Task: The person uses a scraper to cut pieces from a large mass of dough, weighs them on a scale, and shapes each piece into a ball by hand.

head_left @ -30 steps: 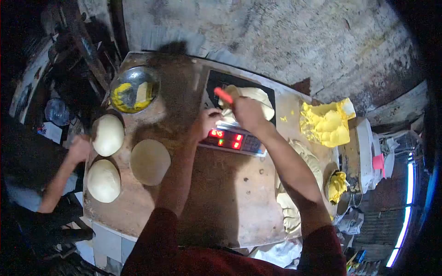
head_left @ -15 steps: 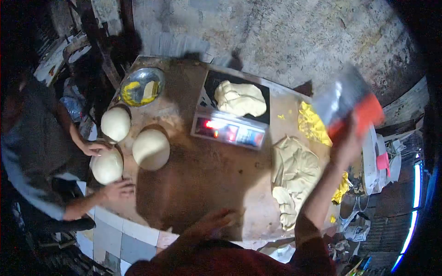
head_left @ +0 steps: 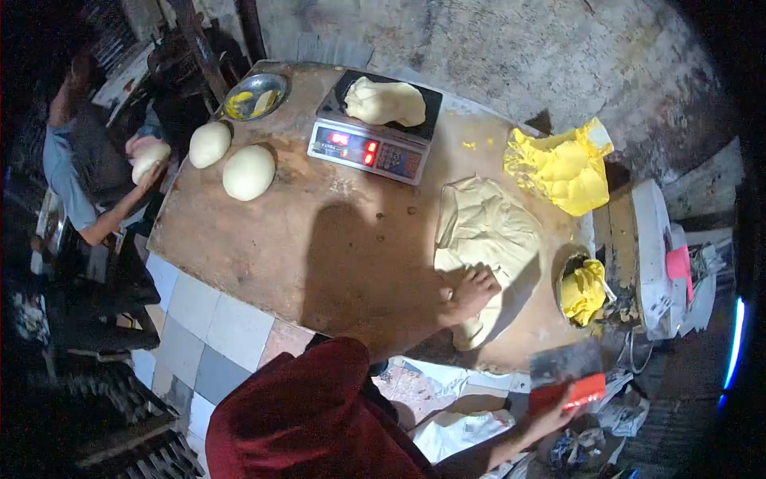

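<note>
My left hand (head_left: 471, 295) is closed on the lower part of a large flat, folded piece of dough (head_left: 487, 223) on the wooden table (head_left: 239, 255). Off the table's front right edge, my right hand (head_left: 558, 411) grips the red handle of a dough scraper (head_left: 568, 375) with a wide metal blade. A lump of dough (head_left: 384, 102) rests on the black plate of a digital scale (head_left: 367, 152) with a lit red display. Two smooth dough balls (head_left: 249, 172) (head_left: 210, 144) sit at the table's left.
A co-worker (head_left: 96, 168) at the left holds another dough ball (head_left: 150, 162). A metal bowl (head_left: 256, 96) stands at the back left. Yellow fat (head_left: 562, 172) lies at the back right, with more in a container (head_left: 583, 291). White bags (head_left: 463, 431) are below the front edge.
My right hand has moved with the scraper from the back right down past the front edge. My left hand has reached right onto the dough. The co-worker has lifted a dough ball off the table.
</note>
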Demonstrator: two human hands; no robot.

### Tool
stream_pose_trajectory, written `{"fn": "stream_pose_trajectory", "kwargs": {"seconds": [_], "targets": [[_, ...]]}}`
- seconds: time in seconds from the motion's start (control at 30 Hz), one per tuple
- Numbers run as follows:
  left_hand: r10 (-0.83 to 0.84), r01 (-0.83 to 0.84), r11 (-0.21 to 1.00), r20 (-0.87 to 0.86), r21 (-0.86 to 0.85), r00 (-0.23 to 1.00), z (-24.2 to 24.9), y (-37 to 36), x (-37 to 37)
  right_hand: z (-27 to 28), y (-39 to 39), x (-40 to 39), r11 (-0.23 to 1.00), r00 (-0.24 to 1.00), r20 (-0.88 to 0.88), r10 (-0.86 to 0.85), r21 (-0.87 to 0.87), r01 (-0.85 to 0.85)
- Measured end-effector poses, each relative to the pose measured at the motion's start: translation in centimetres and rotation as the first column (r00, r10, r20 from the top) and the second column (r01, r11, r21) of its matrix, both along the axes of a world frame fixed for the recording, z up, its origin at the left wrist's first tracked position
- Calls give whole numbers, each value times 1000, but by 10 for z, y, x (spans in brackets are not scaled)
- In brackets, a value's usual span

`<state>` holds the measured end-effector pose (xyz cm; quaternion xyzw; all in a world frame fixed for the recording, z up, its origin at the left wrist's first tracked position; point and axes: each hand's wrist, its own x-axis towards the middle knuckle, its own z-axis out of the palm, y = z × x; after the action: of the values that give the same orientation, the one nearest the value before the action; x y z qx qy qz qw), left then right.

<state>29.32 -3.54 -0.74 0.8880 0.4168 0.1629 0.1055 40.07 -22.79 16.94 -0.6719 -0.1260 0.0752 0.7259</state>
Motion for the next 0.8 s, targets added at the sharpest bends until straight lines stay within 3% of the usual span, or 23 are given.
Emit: {"fn": "stream_pose_trajectory", "kwargs": {"seconds": [0.03, 0.1, 0.13, 0.17, 0.2, 0.23, 0.27, 0.3, 0.33, 0.37, 0.4, 0.43, 0.53, 0.6, 0.63, 0.7, 0.73, 0.77, 0.8], "targets": [[-77, 78, 997, 78, -9, 994, 10, 4, -15, 6, 5, -17, 981, 996, -58, -67, -184, 55], [-82, 32, 995, 558, 98, 825, -23, 10, -12, -14, 11, -25, 975, 973, -81, 217, 68, -212], [7, 139, 942, 433, -306, 901, 16, 5, -39, -17, 17, -35, 966, 962, -85, 259, 20, -258], [5, 140, 942, 431, -305, 902, 7, 7, -46, -18, 22, -46, 953, 951, -92, 296, -35, -300], [-65, 117, 991, 543, -61, 837, -6, 10, -51, -18, 30, -56, 919, 915, -142, 377, -67, -389], [-172, 71, 981, 631, 182, 756, -18, 11, -50, -50, 35, -44, 901, 923, -82, 376, -200, -385], [-64, 75, 997, 659, 12, 749, -20, 5, -67, -67, 42, -50, 886, 919, 72, 387, -304, -349], [25, 150, 980, 833, -128, 553, -50, 10, -72, -73, 48, -61, 867, 893, 218, 393, -412, -281], [228, 29, 956, 806, -290, 546, -32, 8, -86, -60, 55, -77, 802, 823, 252, 509, -487, -347], [250, 8, 957, 840, -289, 482, -43, 7, -90, -47, 67, -93, 724, 746, 261, 613, -564, -397], [400, 114, 851, 773, -513, 492, -63, 4, -94, -47, 78, -102, 582, 707, 185, 683, -723, -373], [384, 174, 834, 776, -524, 500, -86, 8, -91, -50, 100, -108, 415, 666, 91, 740, -842, -346], [397, 198, 822, 787, -534, 473, -137, 8, -88, -91, 163, -121, 356, 769, -4, 639, -885, -301], [520, 298, 694, 742, -656, 423, -146, 13, -98, -93, 195, -127, 388, 528, 246, 813, -904, -176], [519, 300, 698, 749, -650, 413, -98, 9, -144, -98, 198, -120, 502, 518, 348, 782, -843, -192], [586, 97, 341, 292, -935, 756, 34, 64, -193, -49, 195, -138, 514, 639, 295, 710, -838, -184], [616, 218, 566, 584, -795, 529, 18, 87, -202, -49, 180, -130, 542, 707, 225, 671, -799, -260], [534, 245, 773, 809, -585, 247, -6, 112, -213, -53, 165, -124, 569, 757, 141, 639, -748, -341], [754, 335, 618, 657, -712, 6, -21, 163, -235, -43, 159, -136, 598, 763, 131, 633, -709, -375]]}}
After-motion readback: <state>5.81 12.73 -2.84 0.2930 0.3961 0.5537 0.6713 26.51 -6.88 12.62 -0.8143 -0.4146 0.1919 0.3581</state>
